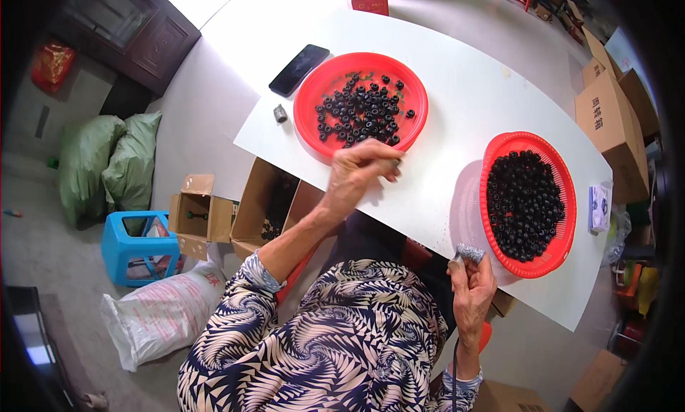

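Observation:
My left hand [357,171] hovers at the near edge of the red plastic tray [303,130], its fingers closed together. A small greyish bit shows at the fingertips, too small to name. Many small black ring-like parts [360,111] lie spread in that tray. My right hand [472,290] is at the table's near edge, pinching a short silvery speckled cylinder [470,253] between thumb and fingers. Just beyond it stands a red plastic basket [491,219], heaped with similar black parts [524,205].
On the white table [457,91] lie a black phone [300,69], a small grey piece [280,113] and a white-purple packet [599,207]. Open cardboard boxes [260,198], a blue stool [118,248] and a white sack [168,315] stand left. More cartons [610,130] are at right.

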`<move>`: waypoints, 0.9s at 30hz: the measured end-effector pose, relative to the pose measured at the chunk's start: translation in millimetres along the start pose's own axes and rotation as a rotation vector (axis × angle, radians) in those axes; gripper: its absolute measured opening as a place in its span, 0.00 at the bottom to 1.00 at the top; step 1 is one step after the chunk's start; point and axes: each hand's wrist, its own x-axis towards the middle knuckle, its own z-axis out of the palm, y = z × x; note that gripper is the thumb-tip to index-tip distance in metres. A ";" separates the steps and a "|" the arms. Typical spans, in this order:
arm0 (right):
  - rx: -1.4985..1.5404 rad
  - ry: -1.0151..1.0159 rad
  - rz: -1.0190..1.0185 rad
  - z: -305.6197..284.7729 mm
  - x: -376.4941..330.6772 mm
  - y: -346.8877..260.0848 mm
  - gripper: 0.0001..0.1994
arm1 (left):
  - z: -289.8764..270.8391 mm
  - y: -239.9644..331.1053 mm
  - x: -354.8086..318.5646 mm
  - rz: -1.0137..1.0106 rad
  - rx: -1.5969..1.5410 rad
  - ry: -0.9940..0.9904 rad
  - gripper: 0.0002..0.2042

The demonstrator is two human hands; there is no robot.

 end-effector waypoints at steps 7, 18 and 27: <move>0.030 0.009 -0.042 -2.0 0.2 5.6 0.12 | -59.6 -6.0 29.3 0.040 0.093 0.290 0.06; 0.008 -0.011 -0.061 -5.3 -1.7 5.8 0.11 | -57.3 -2.0 42.2 0.033 0.423 0.336 0.05; 0.010 -0.002 -0.158 -1.4 1.3 6.9 0.10 | -62.1 -18.4 79.5 0.347 0.987 0.296 0.06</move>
